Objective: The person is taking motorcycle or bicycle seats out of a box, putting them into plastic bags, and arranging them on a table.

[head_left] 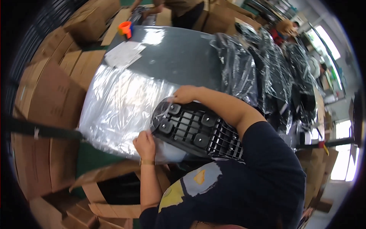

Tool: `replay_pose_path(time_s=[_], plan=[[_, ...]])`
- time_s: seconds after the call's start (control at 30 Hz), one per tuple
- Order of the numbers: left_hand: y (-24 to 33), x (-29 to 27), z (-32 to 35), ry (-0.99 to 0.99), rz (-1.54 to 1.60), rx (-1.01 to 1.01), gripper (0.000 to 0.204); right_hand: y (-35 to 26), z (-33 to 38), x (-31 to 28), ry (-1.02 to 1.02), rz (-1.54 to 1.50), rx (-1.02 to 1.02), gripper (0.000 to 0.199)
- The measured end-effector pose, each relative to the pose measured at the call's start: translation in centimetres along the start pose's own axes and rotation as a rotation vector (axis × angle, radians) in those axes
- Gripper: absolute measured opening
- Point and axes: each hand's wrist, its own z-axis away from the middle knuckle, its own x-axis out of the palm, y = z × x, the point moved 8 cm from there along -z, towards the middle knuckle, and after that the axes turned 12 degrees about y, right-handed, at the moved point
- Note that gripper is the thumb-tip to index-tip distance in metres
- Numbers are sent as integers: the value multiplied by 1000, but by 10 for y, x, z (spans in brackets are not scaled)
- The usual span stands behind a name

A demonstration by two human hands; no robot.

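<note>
A black ribbed plastic panel (187,124) with a grid of openings and several square bolted pads lies at the table's near side, against my body. Its rounded left end sits in the mouth of a clear plastic bag (118,103), which is spread over the left of the table. At the near edge of that mouth, my left hand (145,144) is closed with the film pinched in its fingers. My right hand (185,94) reaches across the panel and grips the film at the far edge. Its fingertips are partly hidden.
Several black pieces in clear plastic (267,65) are piled on the right. White papers (124,54) and an orange tape roll (125,28) lie on the dark table (183,49) at the far left. Cardboard boxes (53,99) line the left. Another person (185,11) stands beyond the table.
</note>
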Motion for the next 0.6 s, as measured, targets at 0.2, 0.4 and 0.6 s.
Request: replay_pose_path(time_s=[0.2,0.4,0.6], plan=[[6,14,3,-14,182,-120,32,11,0,8,145,-47,-13,48],[55,-13,-81,107,292,-41,39,27,-51,-110,577,-72,206,40],[52,17,-142,164,390,-56,37,74,-32,-101,772,-299,427,42]])
